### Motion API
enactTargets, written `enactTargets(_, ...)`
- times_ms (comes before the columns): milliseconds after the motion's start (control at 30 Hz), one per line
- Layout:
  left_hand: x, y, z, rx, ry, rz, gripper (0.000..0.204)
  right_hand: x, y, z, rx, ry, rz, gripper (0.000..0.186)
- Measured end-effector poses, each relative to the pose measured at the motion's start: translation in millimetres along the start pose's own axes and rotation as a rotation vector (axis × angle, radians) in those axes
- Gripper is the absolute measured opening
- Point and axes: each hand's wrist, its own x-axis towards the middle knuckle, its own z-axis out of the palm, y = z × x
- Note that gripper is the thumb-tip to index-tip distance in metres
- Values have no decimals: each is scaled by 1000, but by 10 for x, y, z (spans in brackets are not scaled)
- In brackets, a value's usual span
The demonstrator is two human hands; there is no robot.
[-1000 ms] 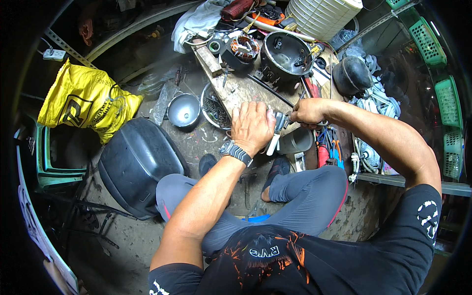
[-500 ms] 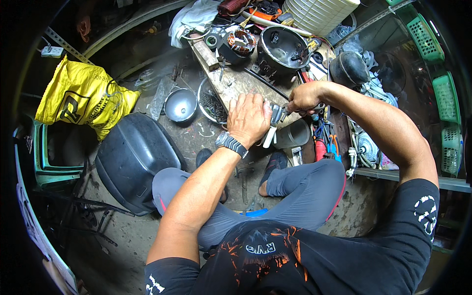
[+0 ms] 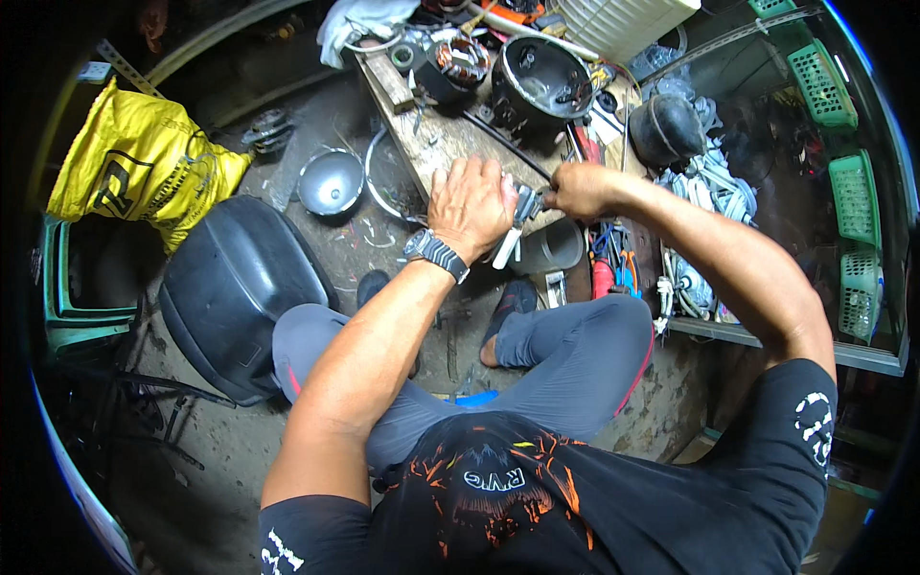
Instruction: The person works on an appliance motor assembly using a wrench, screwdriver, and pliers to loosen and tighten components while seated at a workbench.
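Note:
Near the corner of a worn wooden bench (image 3: 431, 158), my left hand (image 3: 470, 206) bears down with its fingers bent over and its thumb side against a small grey metal part (image 3: 526, 203). Two pale white strips (image 3: 508, 247) stick out from below that part toward me. My right hand (image 3: 583, 192) is closed right beside the part's other side; its fingers hide most of what they grip. Just below the hands stands a grey translucent tub (image 3: 556, 246). A dark rod (image 3: 503, 142) lies across the bench beyond them.
Beyond are a black round housing (image 3: 543, 86) and a copper-wound motor core (image 3: 460, 59). A metal bowl (image 3: 331, 182), black case (image 3: 244, 299) and yellow sack (image 3: 144, 168) are at left. Red- and blue-handled tools (image 3: 613, 268) and a glass case with green baskets (image 3: 853, 196) stand right.
The whole view has shifted, so the bench and floor things sit further left and higher. Both hands stay at the grey part; my right hand has turned slightly and covers more of its grip.

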Motion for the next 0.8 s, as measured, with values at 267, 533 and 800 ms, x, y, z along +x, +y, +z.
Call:
enactTargets(267, 70, -89, -20, -47, -26, 21, 27, -6, 195, -143, 346, -52, -44, 48)
enactTargets(533, 58, -57, -231, -121, -274, -67, 41, -173, 357, 252, 727, 10, -120, 38)
enactTargets(800, 6, 218, 261, -49, -133, 12, 43, -134, 977, 899, 1071, 71, -162, 28)
